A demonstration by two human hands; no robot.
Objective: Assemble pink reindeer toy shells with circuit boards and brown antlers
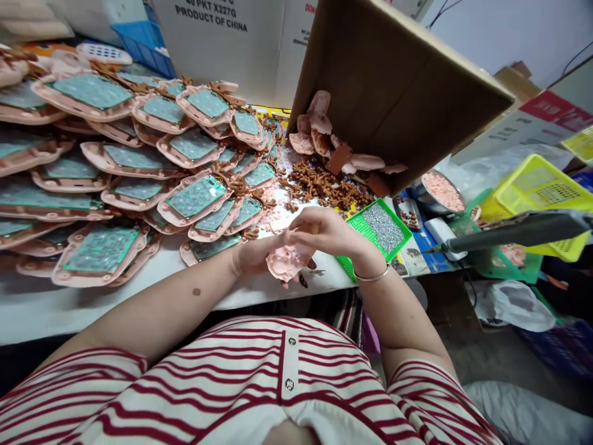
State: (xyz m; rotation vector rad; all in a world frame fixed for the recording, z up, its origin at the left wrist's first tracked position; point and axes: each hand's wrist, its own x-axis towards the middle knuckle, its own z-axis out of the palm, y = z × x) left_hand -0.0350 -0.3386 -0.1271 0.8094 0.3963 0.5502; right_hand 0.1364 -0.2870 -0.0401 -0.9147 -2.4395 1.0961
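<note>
A pink moulded plastic shell [288,262] is held in front of my body, above the near edge of the white table. My left hand [259,252] supports it from the left and below, with fingertips showing under its lower edge. Over its upper part bends my right hand [324,230], fingers curled and closed against the shell. Whether a smaller piece is between those fingers is hidden. Small dark brown pieces show just right of the shell. Beyond my hands lies a heap of small brown plastic parts [319,185], with pink bits scattered on its left.
Stacked pink shells with teal circuit boards [199,196] fill the left side. A tilted cardboard box [398,93] holds more pink pieces. A green basket [401,232] of small metal screws, a dark pen-shaped tool [509,232] and yellow baskets [532,191] are on the right.
</note>
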